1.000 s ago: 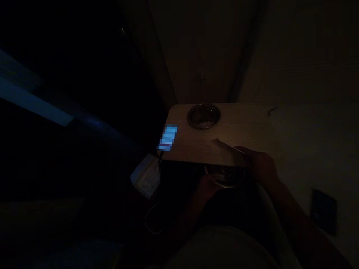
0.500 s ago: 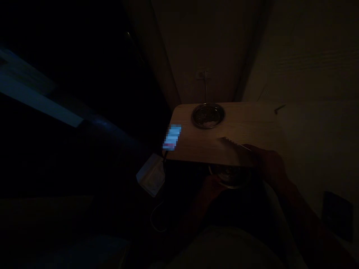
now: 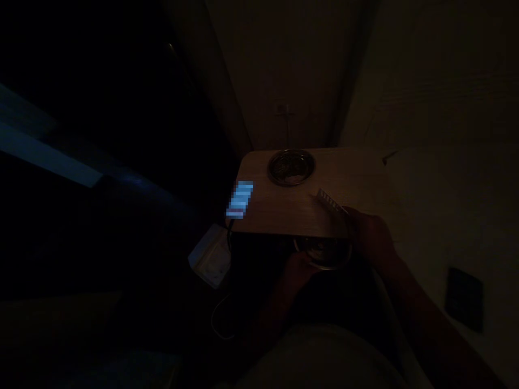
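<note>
The scene is very dark. My left hand [image 3: 298, 267] grips the rim of a round metal bowl [image 3: 324, 253] held just below the near edge of a small wooden table [image 3: 284, 213]. My right hand [image 3: 371, 235] is closed on a thin flat utensil [image 3: 329, 201] whose blade points left over the tabletop. A second metal dish [image 3: 291, 166] sits at the table's far edge. A lit phone screen [image 3: 240, 199] glows on the table's left side.
A white box-like object [image 3: 210, 259] with a white cable [image 3: 221, 324] lies on the floor left of the table. A dark flat object [image 3: 464, 298] lies at the right. A wall socket [image 3: 284, 109] is behind the table.
The utensil in my right hand has tilted up slightly over the table. My left hand and the bowl stay put; the view shifted a little.
</note>
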The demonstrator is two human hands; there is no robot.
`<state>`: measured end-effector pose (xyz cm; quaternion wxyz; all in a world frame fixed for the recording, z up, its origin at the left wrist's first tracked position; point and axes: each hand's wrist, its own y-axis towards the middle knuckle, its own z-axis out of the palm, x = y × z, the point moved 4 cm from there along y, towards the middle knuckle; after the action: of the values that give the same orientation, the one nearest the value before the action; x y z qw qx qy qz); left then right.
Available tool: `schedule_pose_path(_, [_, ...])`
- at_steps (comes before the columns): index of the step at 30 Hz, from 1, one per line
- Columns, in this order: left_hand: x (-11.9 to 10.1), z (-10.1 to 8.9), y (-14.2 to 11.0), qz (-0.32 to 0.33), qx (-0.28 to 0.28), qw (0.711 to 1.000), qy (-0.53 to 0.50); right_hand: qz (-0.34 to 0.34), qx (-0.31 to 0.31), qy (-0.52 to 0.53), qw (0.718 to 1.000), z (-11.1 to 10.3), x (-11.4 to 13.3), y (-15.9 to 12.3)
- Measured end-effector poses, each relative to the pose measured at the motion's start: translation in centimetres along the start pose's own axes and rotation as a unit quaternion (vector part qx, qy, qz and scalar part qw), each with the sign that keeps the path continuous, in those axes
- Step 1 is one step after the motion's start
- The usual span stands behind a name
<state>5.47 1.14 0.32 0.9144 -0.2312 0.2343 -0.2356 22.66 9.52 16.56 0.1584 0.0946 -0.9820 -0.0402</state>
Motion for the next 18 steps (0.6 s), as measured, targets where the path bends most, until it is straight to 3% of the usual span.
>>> schedule_pose_path(7, [-0.3,0.5,-0.1,-0.020,-0.035,0.999,0.019,0.017,-0.029,0.073,0.997,-0.3,-0.2,0.3])
schedule_pose_path(13, [-0.3,0.3,-0.2,-0.035,-0.043,0.998,-0.007,0.081,-0.121,0.111,0.983,-1.3,-2.6,0.5])
schedule_pose_path(18, [-0.1,-0.2,0.1,-0.046,-0.062,0.997,-0.012,0.126,-0.145,0.113,0.975,-0.9,-4.4,0.4])
